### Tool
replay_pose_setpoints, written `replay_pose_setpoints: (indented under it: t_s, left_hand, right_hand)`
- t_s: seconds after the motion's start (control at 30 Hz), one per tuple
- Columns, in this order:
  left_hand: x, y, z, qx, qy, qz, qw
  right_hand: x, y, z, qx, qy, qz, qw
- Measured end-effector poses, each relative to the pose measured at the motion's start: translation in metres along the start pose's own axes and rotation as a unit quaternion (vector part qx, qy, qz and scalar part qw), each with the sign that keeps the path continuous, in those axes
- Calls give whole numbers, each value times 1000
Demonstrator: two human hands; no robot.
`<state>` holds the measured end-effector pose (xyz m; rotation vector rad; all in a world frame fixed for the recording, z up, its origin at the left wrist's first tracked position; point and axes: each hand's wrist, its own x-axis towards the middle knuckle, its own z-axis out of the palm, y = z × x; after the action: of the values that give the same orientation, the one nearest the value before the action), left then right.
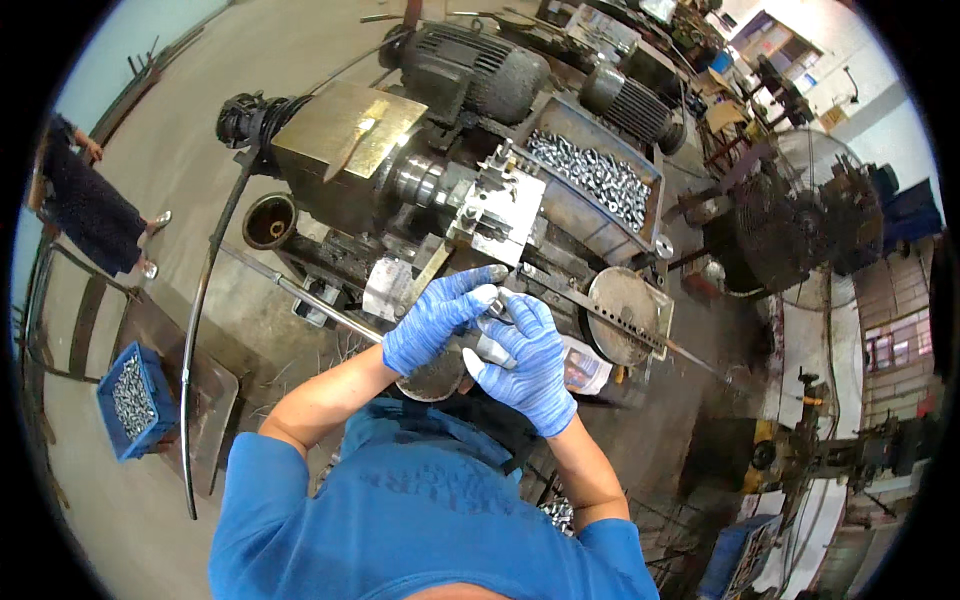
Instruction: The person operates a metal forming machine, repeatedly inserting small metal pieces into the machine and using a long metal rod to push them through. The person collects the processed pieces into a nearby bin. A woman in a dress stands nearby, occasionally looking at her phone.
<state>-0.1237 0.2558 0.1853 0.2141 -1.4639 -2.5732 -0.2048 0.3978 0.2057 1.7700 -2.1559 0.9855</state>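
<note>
The two hands had come close together in front of the chest, both in blue knitted gloves with a streaked, marled weave and smooth grey fingertips. Between the fingertips sat a small metal part [496, 309], shiny and apparently rounded, mostly hidden by the gloves. The right hand [528, 362] was curled around it with bent fingers, its thumb set apart below. The left hand [440, 318] reached in from the other side, thumb and forefinger at the part's upper end; whether these pinched it too, I could not tell.

Just beyond the hands stood a machine with a bright, flat-faced steel block [505, 205] and, to the left of that, a polished, ringed cylinder [415, 182]. Farther off on that side, a smooth brass-coloured plate [345, 130] covered a boxy housing. A ribbed, grimy motor [470, 68] lay past it.

Ahead and to the right of the hands, a scuffed grey-blue tray [570, 210] held a heap of small glossy metal pieces [595, 175]. Nearer the right hand were a bar with a row of round holes [600, 310] and a flat, dull disc [618, 300]. Well left of the left hand, a blue plastic crate [155, 437] held more bright pieces.
</note>
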Motion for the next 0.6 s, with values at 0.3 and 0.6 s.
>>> replay_pose_setpoints:
  t_s: [0.3,0.6]
  left_hand:
    - [-51,74,-76,264,190,109,939]
    - [-200,115,-222,396,520,149,742]
  right_hand:
    - [88,30,27,-20,-15,-25,999]
    - [166,77,91,-112,-258,126,951]
